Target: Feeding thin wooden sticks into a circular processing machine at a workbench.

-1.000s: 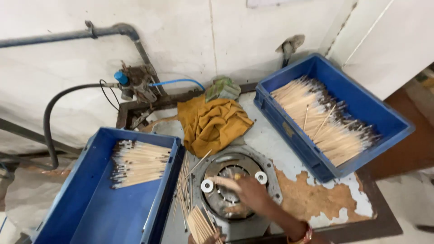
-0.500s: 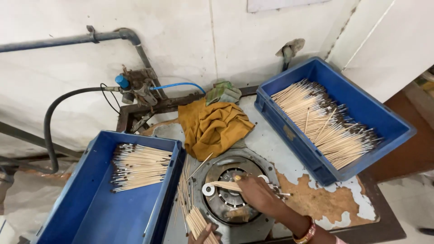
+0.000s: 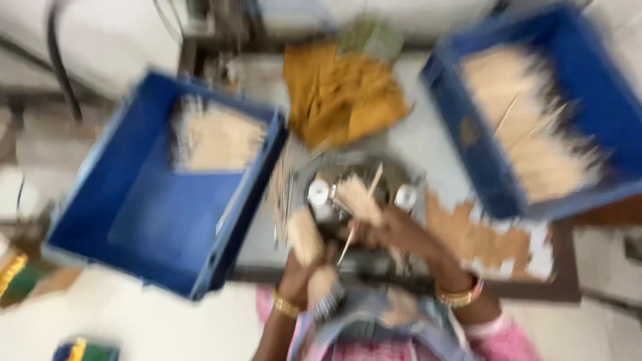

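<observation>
head view, heavily blurred. left blue crate point(image 3: 154, 220) holding small pile of pale sticks point(image 3: 217, 137); right blue crate point(image 3: 528, 200) holding bigger pile point(image 3: 528, 134). mustard cloth point(image 3: 344, 93) between crates, behind round metal fixture point(image 3: 321, 194). right hand point(image 3: 394, 230) over fixture, fingers closed on stick bundle point(image 3: 358, 199). left hand point(image 3: 301, 264) gripping second stick bundle point(image 3: 304, 235), just beside fixture. gold bangles on both wrists.

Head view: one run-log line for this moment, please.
left hand: holds sticks | right hand: holds sticks over metal disc | blue trays both sides | frame blurred
</observation>
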